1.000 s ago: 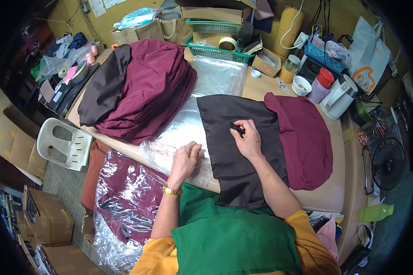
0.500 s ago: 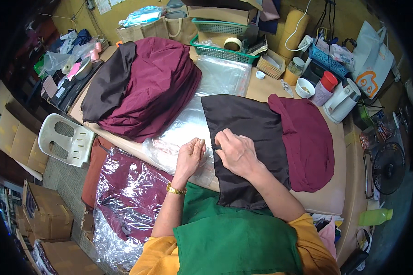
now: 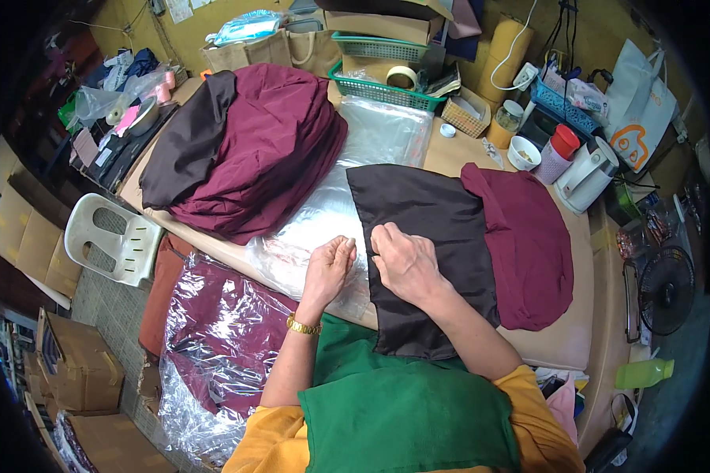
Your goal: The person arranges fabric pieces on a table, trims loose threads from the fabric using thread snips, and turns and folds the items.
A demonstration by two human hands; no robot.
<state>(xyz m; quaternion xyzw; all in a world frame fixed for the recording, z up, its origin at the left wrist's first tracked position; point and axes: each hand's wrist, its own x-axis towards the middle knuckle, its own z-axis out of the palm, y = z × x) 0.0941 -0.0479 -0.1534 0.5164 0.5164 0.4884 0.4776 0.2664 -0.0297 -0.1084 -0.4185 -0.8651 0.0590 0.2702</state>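
Two closed grips, left hand (image 3: 330, 265) and right hand (image 3: 406, 260), hid any contents; dark cloth (image 3: 450, 217) looked soft, best pinched along edges.

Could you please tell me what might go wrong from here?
The black cloth under the right hand hangs past the front edge of the table, so a tug might drag it down. The large maroon heap lies close to that same edge and could slump over. The gold bracelet behind the left hand might snag on loose fabric or plastic.
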